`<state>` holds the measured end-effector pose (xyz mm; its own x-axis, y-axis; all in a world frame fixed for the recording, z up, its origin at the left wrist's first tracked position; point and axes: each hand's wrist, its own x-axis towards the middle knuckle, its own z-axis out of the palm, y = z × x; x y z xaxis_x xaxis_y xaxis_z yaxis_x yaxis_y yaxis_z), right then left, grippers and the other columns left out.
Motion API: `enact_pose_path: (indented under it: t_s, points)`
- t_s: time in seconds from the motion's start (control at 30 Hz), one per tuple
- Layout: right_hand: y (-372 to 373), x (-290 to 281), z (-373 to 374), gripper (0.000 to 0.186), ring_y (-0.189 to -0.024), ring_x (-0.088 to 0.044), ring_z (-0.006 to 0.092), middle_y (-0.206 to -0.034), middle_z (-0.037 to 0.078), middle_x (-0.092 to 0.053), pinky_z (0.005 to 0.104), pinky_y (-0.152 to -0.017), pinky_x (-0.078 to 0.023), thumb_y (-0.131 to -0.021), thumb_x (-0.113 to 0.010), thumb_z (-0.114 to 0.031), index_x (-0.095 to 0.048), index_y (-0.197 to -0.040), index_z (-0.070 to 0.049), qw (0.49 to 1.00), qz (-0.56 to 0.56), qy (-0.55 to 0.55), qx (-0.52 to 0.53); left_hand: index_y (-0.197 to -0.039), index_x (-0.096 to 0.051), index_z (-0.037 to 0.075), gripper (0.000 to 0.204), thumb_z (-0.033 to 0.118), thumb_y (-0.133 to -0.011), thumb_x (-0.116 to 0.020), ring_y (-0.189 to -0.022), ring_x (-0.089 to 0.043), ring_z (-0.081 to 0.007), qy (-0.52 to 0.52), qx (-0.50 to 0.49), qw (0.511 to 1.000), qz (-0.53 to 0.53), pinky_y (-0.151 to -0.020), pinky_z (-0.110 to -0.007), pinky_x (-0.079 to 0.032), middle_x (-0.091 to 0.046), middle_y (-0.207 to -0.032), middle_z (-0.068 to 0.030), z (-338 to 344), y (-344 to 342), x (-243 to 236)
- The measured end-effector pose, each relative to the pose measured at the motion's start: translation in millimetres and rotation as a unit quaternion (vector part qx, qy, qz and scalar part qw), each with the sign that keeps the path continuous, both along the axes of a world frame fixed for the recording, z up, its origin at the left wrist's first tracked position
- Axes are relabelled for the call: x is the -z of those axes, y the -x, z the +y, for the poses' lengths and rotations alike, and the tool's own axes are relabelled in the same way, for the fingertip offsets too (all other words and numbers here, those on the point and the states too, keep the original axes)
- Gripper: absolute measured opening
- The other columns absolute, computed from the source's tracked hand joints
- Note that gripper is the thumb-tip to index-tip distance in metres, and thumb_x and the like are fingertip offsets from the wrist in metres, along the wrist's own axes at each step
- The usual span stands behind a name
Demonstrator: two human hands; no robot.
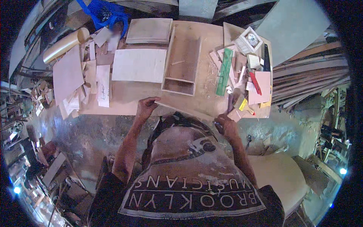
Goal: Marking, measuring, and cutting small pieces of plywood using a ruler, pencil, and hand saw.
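Both hands are on one thin wooden strip (185,111), held edge-on along the near edge of the tabletop (124,108). Left hand (145,106) is pinched on the strip's left end, thumb and fingers closed over it. Right hand (226,124) is clamped round the right end, which sits lower and nearer the body, so the strip slopes down from left to right. Something small and dark shows in the right fist; can't tell what.

Just past the right hand: a small yellow block (243,104) and loose offcuts at the tabletop's near right corner. Beyond those, a pinkish board (263,85) with a red-handled tool (255,83) lying across it.

Mid tabletop, straight ahead of the strip: a shallow open wooden box frame (182,62), long side running away from the person, a small stick lying inside it. Touching it on the left, a pale flat sheet (139,65). To the right of the frame, a green ruler (224,72) lying lengthwise, with sawdust between them.

Left side: a stack of thin plywood pieces (70,75) and narrow strips, some overhanging the edge.

Far edge: a stack of square panels (149,31) behind the sheet, a rolled tan tube (64,45) far left, a blue bag (106,13) behind it, and a small white square box (248,39) far right.
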<state>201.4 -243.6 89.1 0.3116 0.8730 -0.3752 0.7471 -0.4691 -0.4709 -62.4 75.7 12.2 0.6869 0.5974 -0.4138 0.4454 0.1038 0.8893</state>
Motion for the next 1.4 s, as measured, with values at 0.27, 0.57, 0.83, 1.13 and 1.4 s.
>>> enact_pose_path:
  t_s: [0.27,0.57,0.83,1.13,1.4]
  points:
    - [-19,-18,34,0.026,-0.087,-0.067,0.0301,-0.101,0.009,-0.068,0.0395,-0.071,-0.054,-0.075,-0.068,-0.009,-0.068,-0.102,-0.010,0.992,-0.116,-0.018,0.043,-0.110,-0.065,-0.003,0.027,-0.005,-0.084,-0.066,-0.103,-0.062,-0.0202,-0.071,-0.118,0.986,-0.089,-0.092,-0.031,-0.050,-0.064,-0.113,-0.0113,-21,-16,-17]
    - [-44,1,18,0.023,-0.080,-0.068,0.0279,-0.096,0.007,-0.066,0.0411,-0.066,-0.054,-0.078,-0.063,-0.013,-0.068,-0.100,-0.013,0.991,-0.121,-0.050,0.013,-0.114,-0.061,-0.005,0.030,0.004,-0.086,-0.067,-0.105,-0.061,-0.0228,0.005,-0.229,0.970,-0.076,-0.092,-0.034,-0.051,-0.061,-0.116,-0.0158,-52,-51,-16]
    - [-50,2,23,0.023,-0.081,-0.068,0.0278,-0.094,0.007,-0.068,0.0403,-0.067,-0.055,-0.077,-0.064,-0.013,-0.068,-0.100,-0.013,0.990,-0.127,-0.060,0.013,-0.115,-0.060,-0.006,0.033,0.009,-0.086,-0.069,-0.105,-0.061,-0.0230,0.025,-0.265,0.962,-0.064,-0.092,-0.033,-0.051,-0.061,-0.116,-0.0165,-54,-54,-7]
    - [-49,-3,26,0.025,-0.084,-0.068,0.0291,-0.098,0.009,-0.068,0.0389,-0.071,-0.055,-0.074,-0.070,-0.010,-0.068,-0.098,-0.009,0.992,-0.120,-0.038,0.032,-0.113,-0.059,-0.009,0.034,0.009,-0.087,-0.069,-0.096,-0.064,-0.0208,-0.052,-0.223,0.972,-0.042,-0.088,-0.031,-0.051,-0.065,-0.107,-0.0158,-55,-56,-23]
    - [-48,5,21,0.022,-0.080,-0.068,0.0288,-0.098,0.007,-0.066,0.0417,-0.064,-0.055,-0.077,-0.067,-0.016,-0.066,-0.099,-0.011,0.990,-0.128,-0.057,0.027,-0.111,-0.062,-0.008,0.035,0.016,-0.086,-0.070,-0.097,-0.062,-0.0190,-0.007,-0.244,0.968,-0.055,-0.087,-0.031,-0.049,-0.066,-0.104,-0.0140,-54,-56,-25]
